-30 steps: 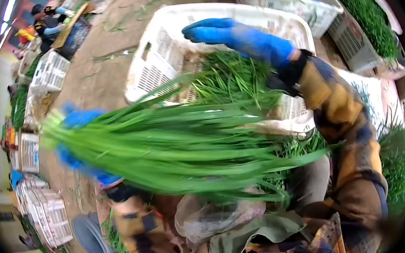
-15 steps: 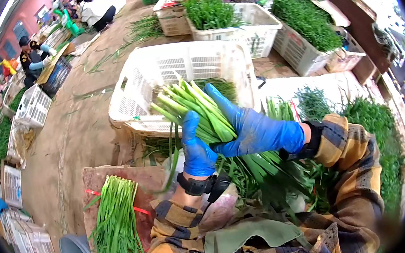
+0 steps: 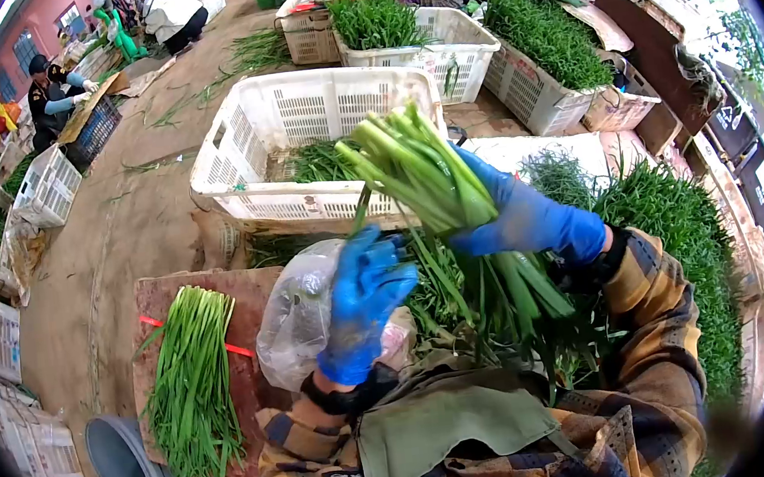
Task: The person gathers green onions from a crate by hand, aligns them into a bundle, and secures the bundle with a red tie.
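While our right hand (image 3: 529, 218) clamps the bunch of chives (image 3: 417, 170) mid-stalk, pale ends up, presumably so the leaves hang loose, our left hand (image 3: 365, 301) sits half-open and empty just left of them, above a plastic bag (image 3: 293, 318).

A bare brown floor (image 3: 139, 227) runs back to a pink wall (image 3: 43, 27) with dark windows (image 3: 20, 51) at the far left, all of it in even daylight. White plastic crates (image 3: 312, 106) stand about the floor, several heaped with greens, and loose stalks litter the ground. Two people (image 3: 43, 83) sit at work near the wall. A grey bucket (image 3: 121, 461) stands at the floor's near left edge.
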Demonstrator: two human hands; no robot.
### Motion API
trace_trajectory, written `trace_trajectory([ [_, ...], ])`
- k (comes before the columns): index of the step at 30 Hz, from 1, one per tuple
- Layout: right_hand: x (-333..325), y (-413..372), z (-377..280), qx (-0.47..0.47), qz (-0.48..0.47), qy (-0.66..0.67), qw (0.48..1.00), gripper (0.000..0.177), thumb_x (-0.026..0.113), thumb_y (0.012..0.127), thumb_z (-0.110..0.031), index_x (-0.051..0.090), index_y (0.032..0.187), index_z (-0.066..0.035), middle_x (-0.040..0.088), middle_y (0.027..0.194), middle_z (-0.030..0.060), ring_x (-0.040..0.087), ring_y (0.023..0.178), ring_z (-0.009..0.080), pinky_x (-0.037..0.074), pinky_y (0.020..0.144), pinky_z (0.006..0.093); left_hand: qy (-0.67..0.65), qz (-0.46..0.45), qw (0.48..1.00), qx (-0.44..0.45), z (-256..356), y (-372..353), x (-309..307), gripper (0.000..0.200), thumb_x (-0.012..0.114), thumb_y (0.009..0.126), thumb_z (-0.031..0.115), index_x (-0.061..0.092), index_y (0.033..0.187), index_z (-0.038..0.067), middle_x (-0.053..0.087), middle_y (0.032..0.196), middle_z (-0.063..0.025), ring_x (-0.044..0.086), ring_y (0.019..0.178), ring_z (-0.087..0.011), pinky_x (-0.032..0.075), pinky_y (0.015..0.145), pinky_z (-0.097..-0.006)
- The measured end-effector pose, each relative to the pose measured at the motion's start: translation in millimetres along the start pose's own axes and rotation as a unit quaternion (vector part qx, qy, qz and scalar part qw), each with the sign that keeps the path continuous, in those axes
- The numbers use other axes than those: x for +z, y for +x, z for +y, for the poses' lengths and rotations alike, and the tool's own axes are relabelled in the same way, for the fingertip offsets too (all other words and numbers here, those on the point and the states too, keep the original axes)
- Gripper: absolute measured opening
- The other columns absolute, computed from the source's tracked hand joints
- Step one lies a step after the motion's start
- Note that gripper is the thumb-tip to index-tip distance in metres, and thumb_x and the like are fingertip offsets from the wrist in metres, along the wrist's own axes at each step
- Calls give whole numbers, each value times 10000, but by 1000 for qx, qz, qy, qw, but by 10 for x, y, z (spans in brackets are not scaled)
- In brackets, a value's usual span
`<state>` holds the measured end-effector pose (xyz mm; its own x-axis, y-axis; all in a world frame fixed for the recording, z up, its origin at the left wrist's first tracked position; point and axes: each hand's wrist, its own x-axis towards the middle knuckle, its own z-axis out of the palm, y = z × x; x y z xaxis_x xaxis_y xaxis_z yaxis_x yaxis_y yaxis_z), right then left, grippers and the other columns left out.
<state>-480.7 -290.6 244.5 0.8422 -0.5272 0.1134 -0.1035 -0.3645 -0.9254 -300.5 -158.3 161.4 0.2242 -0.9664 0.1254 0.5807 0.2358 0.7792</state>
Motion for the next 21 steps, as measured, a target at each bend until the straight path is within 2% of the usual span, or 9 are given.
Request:
trace_trajectory([
  [5,-152,-214,-187,95,-12,66,993,978,748,723,-19,147,1481,-156,422,1380,22,385,1212,104,315,1030,307,228,113,954,156,240,13,-64,396,723,735,10,495,1057,58,480,917,-13,438,799,-77,403,703,-212],
  [11,-202,-298,-216,12,7,5,1000,956,743,736,-38,148,1480,-132,390,1402,36,365,1230,112,293,1047,313,353,166,800,456,606,10,-8,510,770,682,104,476,1095,42,487,947,-21,431,807,-103,388,786,-269],
  [13,-275,-338,-196,39,16,54,998,958,741,739,-41,141,1481,-132,377,1411,39,358,1237,113,285,1051,313,337,180,784,490,658,13,50,608,777,668,123,450,1173,31,490,1053,-51,459,903,-136,395,840,-297],
  [14,-299,-339,-196,12,25,-11,1000,956,737,744,-45,135,1482,-134,383,1411,50,359,1244,124,284,1054,316,329,191,775,504,656,32,65,658,781,661,133,437,1212,26,492,1106,-66,473,951,-152,399,866,-312],
  [15,-286,-346,-177,-13,27,-49,998,957,738,741,-50,137,1481,-136,390,1408,59,362,1248,131,286,1052,318,355,138,795,473,640,88,80,772,776,666,142,372,1309,5,433,1259,-107,453,1115,-218,364,978,-347],
  [17,-209,-351,-129,-57,25,-122,991,960,742,735,-62,141,1481,-138,404,1404,77,368,1257,147,291,1050,320,308,9,874,377,437,248,196,769,733,707,88,322,1349,-16,369,1349,-96,402,1219,-226,320,1041,-353],
  [18,-159,-314,-123,-30,24,-149,988,964,741,725,-88,142,1479,-138,424,1391,113,366,1275,177,288,1058,334,170,-40,957,233,284,360,224,695,691,745,60,342,1341,-16,382,1358,-90,402,1230,-218,328,1041,-355],
  [19,-80,-274,-57,-54,27,-175,983,962,730,727,-124,128,1477,-131,498,1310,173,482,1195,223,364,1006,342,69,-73,984,148,83,453,114,597,657,779,53,388,1309,-4,418,1333,-83,421,1220,-214,345,1032,-354],
  [21,99,-222,53,22,24,-178,984,957,717,723,-63,132,1478,-121,457,1352,137,446,1213,203,347,1021,331,-89,-94,991,37,-350,597,-209,389,596,844,60,504,1221,31,513,1251,-69,479,1178,-210,389,1003,-347],
])
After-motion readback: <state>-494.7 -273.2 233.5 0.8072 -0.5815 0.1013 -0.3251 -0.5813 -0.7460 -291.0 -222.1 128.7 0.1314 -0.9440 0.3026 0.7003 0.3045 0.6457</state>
